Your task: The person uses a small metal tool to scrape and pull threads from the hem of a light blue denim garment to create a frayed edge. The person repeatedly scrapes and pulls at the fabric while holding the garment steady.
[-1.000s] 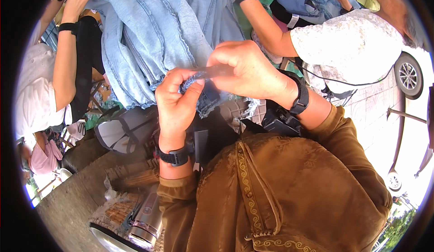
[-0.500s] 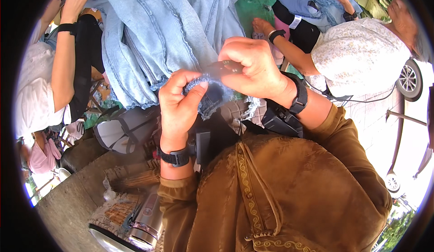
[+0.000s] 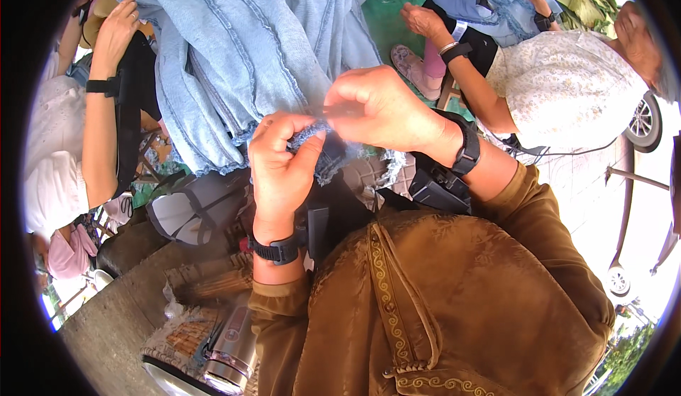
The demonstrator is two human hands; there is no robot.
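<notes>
Right hand (image 3: 390, 108) shifted leftward, denim (image 3: 248, 62) inside left grip (image 3: 282, 172).

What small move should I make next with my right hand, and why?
Perhaps draw the thin grey piece, blurred in your right hand, lightly along the frayed edge: your left hand pinches that edge just beside it, so it should be steadied.

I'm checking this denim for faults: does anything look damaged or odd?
Yes: the blue denim has a ragged lower edge, and pale frayed strands hang below the right hand. Such fraying suggests damage, though it may be deliberate.
</notes>
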